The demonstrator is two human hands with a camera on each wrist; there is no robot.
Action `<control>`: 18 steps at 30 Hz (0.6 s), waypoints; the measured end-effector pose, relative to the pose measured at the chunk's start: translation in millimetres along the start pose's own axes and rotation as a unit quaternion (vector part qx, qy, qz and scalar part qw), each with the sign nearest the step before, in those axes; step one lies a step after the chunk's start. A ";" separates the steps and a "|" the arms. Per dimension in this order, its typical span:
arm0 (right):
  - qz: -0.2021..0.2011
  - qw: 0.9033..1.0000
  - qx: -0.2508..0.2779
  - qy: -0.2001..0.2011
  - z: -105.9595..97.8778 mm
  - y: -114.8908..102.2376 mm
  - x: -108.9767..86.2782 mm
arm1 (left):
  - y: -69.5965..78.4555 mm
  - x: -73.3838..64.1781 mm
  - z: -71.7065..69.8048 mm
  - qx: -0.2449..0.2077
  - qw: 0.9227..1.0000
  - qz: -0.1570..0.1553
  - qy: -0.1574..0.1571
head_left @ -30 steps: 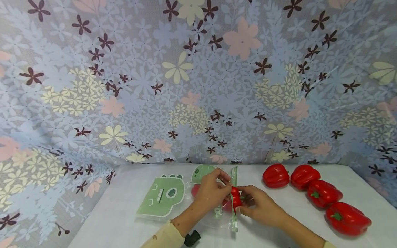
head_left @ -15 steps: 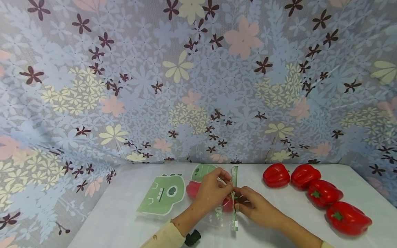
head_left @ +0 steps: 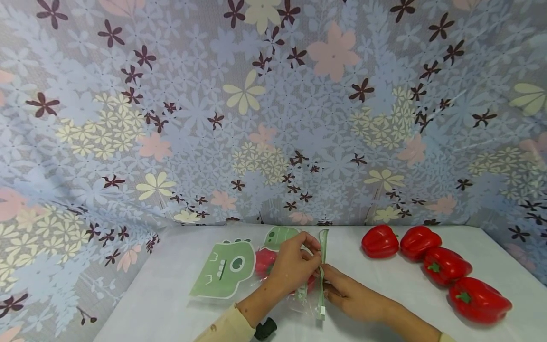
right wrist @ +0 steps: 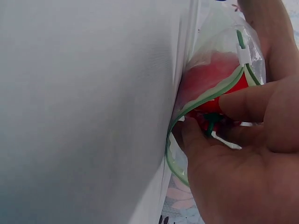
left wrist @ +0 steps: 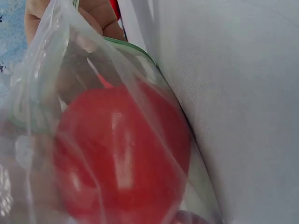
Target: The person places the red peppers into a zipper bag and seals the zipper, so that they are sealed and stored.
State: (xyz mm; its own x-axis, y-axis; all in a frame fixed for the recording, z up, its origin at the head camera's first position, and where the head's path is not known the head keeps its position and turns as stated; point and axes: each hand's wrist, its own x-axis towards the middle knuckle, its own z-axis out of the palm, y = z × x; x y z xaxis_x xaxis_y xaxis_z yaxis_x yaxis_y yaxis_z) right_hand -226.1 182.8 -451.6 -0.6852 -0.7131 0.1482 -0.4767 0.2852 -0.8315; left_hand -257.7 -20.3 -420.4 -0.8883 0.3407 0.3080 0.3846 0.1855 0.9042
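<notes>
A clear zip bag (head_left: 323,244) with green edging and a white slider (right wrist: 244,54) lies with its mouth to the right. My left hand (head_left: 294,268) pinches the edge of its mouth. At that opening, the fingers and thumb of my right hand (head_left: 359,295) hold a red bell pepper (right wrist: 240,86) around its green stem (right wrist: 212,122). Most of this pepper is inside the bag. Another bell pepper (head_left: 264,262) shows through the plastic farther left, partly covered by my left forearm. Close up in the left wrist view, a bell pepper (left wrist: 124,154) fills the bag.
Several red bell peppers (head_left: 379,242) line the right side of the white table (head_left: 384,327). Left of the hands is green monster-face artwork (head_left: 226,270) on clear plastic. A small black object (head_left: 266,328) lies near my left sleeve. Floral cloth (head_left: 273,118) hangs behind.
My right hand has pushed the bell pepper leftward into the bag, and the pepper is now mostly hidden in the head view. The left hand keeps its pinch at the mouth.
</notes>
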 end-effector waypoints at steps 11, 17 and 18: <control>0.006 0.999 -0.039 0.013 -0.4 -1.2 1.2 | -2.2 1.3 -3.9 0.006 1.000 -0.003 0.003; -0.001 0.995 -0.083 0.064 -10.3 -9.2 -3.9 | -3.7 1.3 -5.0 0.018 1.000 -0.002 0.001; 0.002 0.994 -0.085 0.068 -12.4 -10.4 -4.9 | -4.1 1.3 -5.1 0.017 1.000 -0.002 0.001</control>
State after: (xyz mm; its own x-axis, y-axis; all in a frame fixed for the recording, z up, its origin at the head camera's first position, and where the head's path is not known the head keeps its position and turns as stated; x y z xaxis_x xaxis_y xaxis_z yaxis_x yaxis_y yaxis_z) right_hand -224.7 191.3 -437.0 -0.7504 -0.6213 0.2256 -0.5513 0.4001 -0.7321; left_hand -261.7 -25.3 -422.3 -0.8902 0.3381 0.3054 0.3898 0.2181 0.8947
